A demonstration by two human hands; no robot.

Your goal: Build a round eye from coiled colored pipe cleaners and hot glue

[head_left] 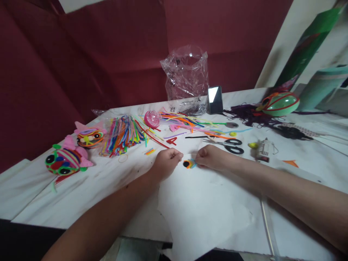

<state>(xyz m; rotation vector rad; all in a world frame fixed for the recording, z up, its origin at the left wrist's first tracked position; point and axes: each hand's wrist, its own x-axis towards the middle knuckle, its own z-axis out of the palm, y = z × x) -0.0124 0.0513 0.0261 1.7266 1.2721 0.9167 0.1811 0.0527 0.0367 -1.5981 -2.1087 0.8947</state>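
Observation:
My left hand (168, 164) is closed in a pinch at the middle of the table. A long red pipe cleaner (152, 135) runs from the pile into its fingers. Close by on the right, my right hand (212, 157) pinches the blue edge of a small pipe-cleaner eye piece (189, 164). This piece has a round black centre with orange, yellow and blue around it. Its grip is partly hidden by the fingers. Just behind the hands lies a bent red pipe-cleaner piece (171, 141). Black-handled scissors (233, 145) rest beyond my right wrist.
Bundled pipe cleaners (123, 136) lie left, beside two decorated fish-like figures (65, 159) (91, 136). A pink clear ball (152, 119), plastic bag (186, 78) and phone (215, 100) are behind. On the right are a glue gun (266, 149) and a green balloon-like ball (282, 104). White paper (201, 214) lies in front.

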